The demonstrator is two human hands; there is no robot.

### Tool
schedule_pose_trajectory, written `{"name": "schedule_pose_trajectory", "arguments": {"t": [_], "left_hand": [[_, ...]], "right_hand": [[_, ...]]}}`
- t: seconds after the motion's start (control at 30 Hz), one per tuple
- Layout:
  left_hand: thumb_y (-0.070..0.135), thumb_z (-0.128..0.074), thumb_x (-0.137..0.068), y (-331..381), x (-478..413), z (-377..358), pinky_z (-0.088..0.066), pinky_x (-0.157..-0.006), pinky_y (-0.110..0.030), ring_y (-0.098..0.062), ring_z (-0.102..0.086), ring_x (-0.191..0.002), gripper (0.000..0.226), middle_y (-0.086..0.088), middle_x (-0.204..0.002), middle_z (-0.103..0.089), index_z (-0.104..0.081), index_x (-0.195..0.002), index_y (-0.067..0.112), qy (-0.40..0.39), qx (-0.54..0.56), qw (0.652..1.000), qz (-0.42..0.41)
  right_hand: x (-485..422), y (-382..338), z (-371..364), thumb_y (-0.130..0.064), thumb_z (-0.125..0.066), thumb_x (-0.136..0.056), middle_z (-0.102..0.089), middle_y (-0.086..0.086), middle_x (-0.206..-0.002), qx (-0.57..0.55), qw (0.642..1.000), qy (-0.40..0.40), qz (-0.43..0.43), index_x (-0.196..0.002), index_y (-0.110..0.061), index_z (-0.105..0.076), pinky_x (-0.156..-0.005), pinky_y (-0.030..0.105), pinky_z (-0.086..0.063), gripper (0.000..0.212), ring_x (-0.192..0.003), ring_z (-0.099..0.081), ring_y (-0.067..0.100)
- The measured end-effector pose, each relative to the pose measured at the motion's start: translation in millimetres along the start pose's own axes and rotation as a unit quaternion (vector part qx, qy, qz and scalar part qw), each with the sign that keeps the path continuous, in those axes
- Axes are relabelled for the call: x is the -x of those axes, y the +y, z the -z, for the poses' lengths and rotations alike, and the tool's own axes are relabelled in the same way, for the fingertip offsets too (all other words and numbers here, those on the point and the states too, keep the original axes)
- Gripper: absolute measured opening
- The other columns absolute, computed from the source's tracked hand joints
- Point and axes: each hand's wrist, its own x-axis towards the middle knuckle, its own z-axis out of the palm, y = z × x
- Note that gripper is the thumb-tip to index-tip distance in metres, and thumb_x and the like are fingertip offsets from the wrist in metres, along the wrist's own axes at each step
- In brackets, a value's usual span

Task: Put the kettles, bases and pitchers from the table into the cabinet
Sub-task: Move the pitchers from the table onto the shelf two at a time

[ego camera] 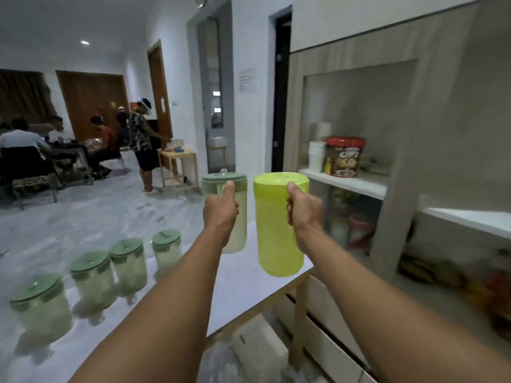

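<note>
My left hand (220, 210) grips the handle of a clear pitcher with a dull green lid (237, 217), held up in the air above the table. My right hand (302, 207) grips the handle of a bright lime-green pitcher (273, 230), also lifted, just right of the first. Both pitchers are upright and side by side. On the white table (235, 294) at lower left stand several more clear pitchers with green lids (128, 265), in a row. The cabinet (395, 189) with open shelves lies ahead to the right.
The cabinet's upper shelf (348, 182) holds a red-lidded snack tub (344, 157) and stacked white cups (316, 156); lower shelves hold jars. A white box (260, 352) sits on the floor under the table. People sit and stand at far left.
</note>
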Motion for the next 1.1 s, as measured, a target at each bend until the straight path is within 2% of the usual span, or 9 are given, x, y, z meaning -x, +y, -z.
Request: {"name": "schedule_pose_trajectory", "arguments": {"t": [0.1, 0.3, 0.4, 0.47, 0.57, 0.77, 0.87, 0.97, 1.1], "left_hand": [[0.047, -0.048, -0.097, 25.1, 28.9, -79.0, -0.037, -0.055, -0.027, -0.02, -0.054, -0.061, 0.041, -0.002, -0.067, -0.06, -0.055, -0.071, 0.016, -0.081, 0.032, 0.996, 0.0], [0.045, -0.048, -0.098, 57.4, 105.4, -232.8, -0.042, -0.067, -0.03, -0.021, -0.054, -0.064, 0.038, -0.003, -0.07, -0.058, -0.053, -0.074, 0.016, -0.208, 0.08, 0.975, -0.012], [0.049, -0.049, -0.095, 65.7, 144.2, -299.2, -0.048, -0.073, -0.035, -0.025, -0.059, -0.073, 0.041, -0.006, -0.075, -0.063, -0.059, -0.082, 0.011, -0.254, 0.084, 0.964, -0.007], [0.05, -0.049, -0.095, 70.4, 165.1, -338.1, -0.049, -0.074, -0.036, -0.025, -0.06, -0.073, 0.041, -0.007, -0.078, -0.064, -0.058, -0.08, 0.014, -0.28, 0.092, 0.956, -0.006], [0.047, -0.05, -0.096, 78.0, 187.5, -387.3, -0.046, -0.072, -0.034, -0.022, -0.057, -0.068, 0.035, -0.004, -0.073, -0.061, -0.055, -0.077, 0.018, -0.302, 0.113, 0.947, -0.006], [0.044, -0.05, -0.098, 80.1, 200.4, -470.7, -0.045, -0.071, -0.034, -0.02, -0.056, -0.067, 0.033, -0.003, -0.074, -0.06, -0.055, -0.076, 0.02, -0.321, 0.112, 0.94, -0.013], [0.046, -0.048, -0.098, 79.2, 190.0, -508.9, -0.044, -0.072, -0.034, -0.02, -0.056, -0.069, 0.035, -0.004, -0.076, -0.06, -0.055, -0.076, 0.019, -0.326, 0.105, 0.939, -0.014], [0.048, -0.049, -0.096, 72.7, 170.6, -550.7, -0.044, -0.072, -0.033, -0.024, -0.059, -0.073, 0.037, -0.008, -0.081, -0.063, -0.057, -0.077, 0.018, -0.32, 0.09, 0.943, -0.021], [0.052, -0.048, -0.093, 61.2, 132.5, -611.6, -0.052, -0.081, -0.04, -0.036, -0.068, -0.09, 0.052, -0.019, -0.096, -0.07, -0.066, -0.099, 0.004, -0.302, 0.066, 0.951, -0.021]], "right_hand": [[-22.3, -27.8, 75.3, -0.055, -0.058, -0.074, -0.059, 0.004, -0.061, 0.017, 0.995, 0.087, 0.05, -0.046, -0.016, -0.06, -0.069, 0.045, -0.042, 0.048, -0.069, -0.053, 0.026], [-37.0, -79.5, 234.2, -0.056, -0.056, -0.074, -0.059, 0.002, -0.06, 0.038, 0.962, 0.246, 0.109, -0.048, -0.017, -0.059, -0.07, 0.047, -0.045, 0.047, -0.068, -0.054, 0.026], [-44.7, -95.5, 306.5, -0.051, -0.057, -0.08, -0.057, 0.0, -0.058, 0.044, 0.946, 0.293, 0.133, -0.051, -0.018, -0.058, -0.068, 0.042, -0.041, 0.044, -0.066, -0.052, 0.024], [-51.6, -105.4, 346.7, -0.047, -0.059, -0.084, -0.056, 0.0, -0.058, 0.045, 0.936, 0.316, 0.147, -0.052, -0.017, -0.057, -0.067, 0.041, -0.041, 0.044, -0.065, -0.052, 0.024], [-66.6, -116.3, 392.4, -0.045, -0.06, -0.086, -0.057, 0.001, -0.057, 0.059, 0.921, 0.348, 0.167, -0.051, -0.017, -0.056, -0.068, 0.041, -0.043, 0.045, -0.065, -0.053, 0.025], [-120.4, -122.1, 450.5, -0.052, -0.055, -0.081, -0.059, 0.007, -0.064, 0.079, 0.903, 0.383, 0.178, -0.051, -0.015, -0.053, -0.078, 0.05, -0.052, 0.048, -0.069, -0.057, 0.028], [-156.0, -120.7, 469.4, -0.051, -0.057, -0.084, -0.063, 0.01, -0.069, 0.088, 0.896, 0.395, 0.183, -0.054, -0.013, -0.057, -0.079, 0.048, -0.051, 0.048, -0.073, -0.059, 0.03], [-197.2, -114.1, 484.0, -0.052, -0.056, -0.085, -0.071, 0.018, -0.082, 0.103, 0.89, 0.403, 0.187, -0.064, -0.01, -0.064, -0.082, 0.045, -0.051, 0.047, -0.084, -0.064, 0.036], [-265.1, -101.2, 500.0, -0.05, -0.057, -0.086, -0.064, 0.012, -0.073, 0.115, 0.892, 0.395, 0.189, -0.055, -0.015, -0.056, -0.082, 0.046, -0.052, 0.047, -0.078, -0.061, 0.033]]}}
